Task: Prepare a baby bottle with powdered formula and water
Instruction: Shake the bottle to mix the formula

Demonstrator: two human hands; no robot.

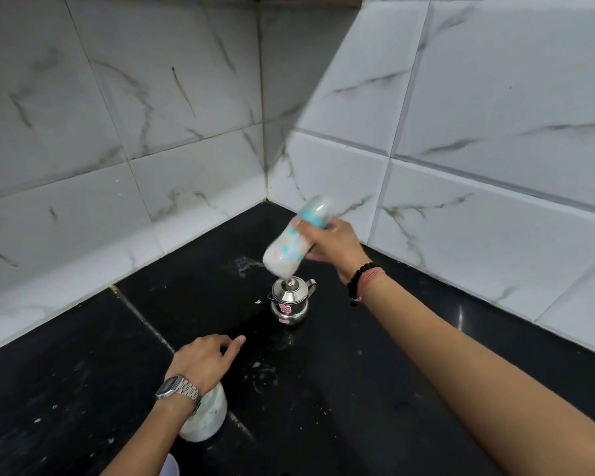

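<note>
I see one baby bottle (294, 237), tilted, gripped in my right hand (330, 245) above one steel pot (290, 301). My left hand (203, 355) rests loosely open; one white container (207, 419) sits under its wrist.

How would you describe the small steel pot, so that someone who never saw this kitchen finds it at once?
Start at the black stone counter near the tiled corner. The small shiny steel pot stands below the patterned baby bottle held in the right hand. It alone is metal, with a knobbed lid and a pink sticker.
</note>
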